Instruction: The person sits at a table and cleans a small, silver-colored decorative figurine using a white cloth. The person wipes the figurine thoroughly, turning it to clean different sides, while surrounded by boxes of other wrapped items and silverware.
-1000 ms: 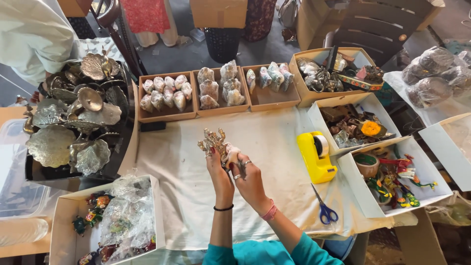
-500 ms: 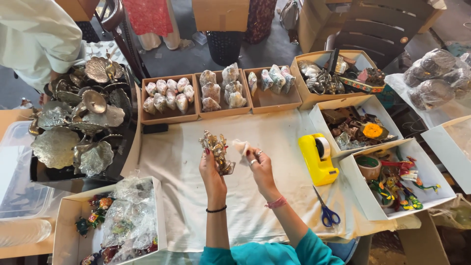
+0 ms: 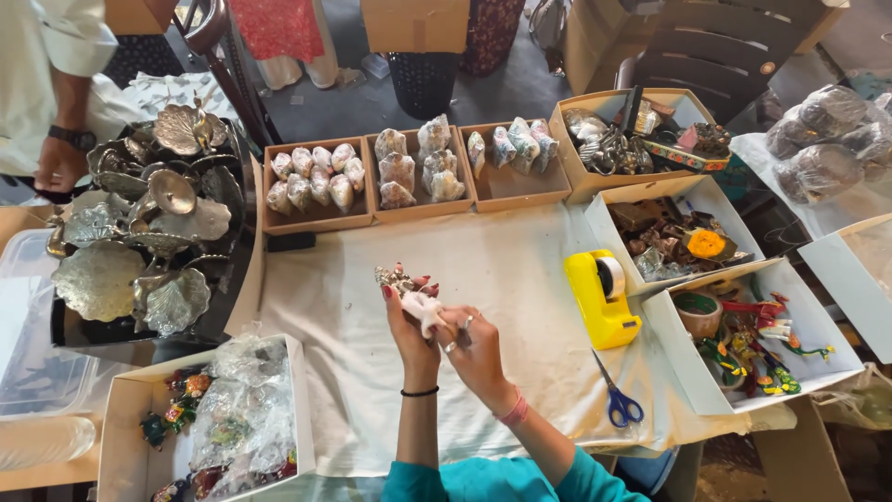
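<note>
Hands (image 3: 446,325) around white-wrapped trinket (image 3: 420,302)

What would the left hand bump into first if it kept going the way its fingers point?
Probably the wooden tray of wrapped pieces. The left hand points up and slightly left across bare white cloth, holding a small ornament. Depth is hard to judge.

Tape dispenser (image 3: 604,297) right of hands (image 3: 446,330), scissors (image 3: 615,398) below, trays (image 3: 413,172) behind.

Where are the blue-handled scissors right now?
In the head view, the scissors lie on the white cloth to the person's right, just below the yellow tape dispenser and beside the white box of colourful figurines.
</note>
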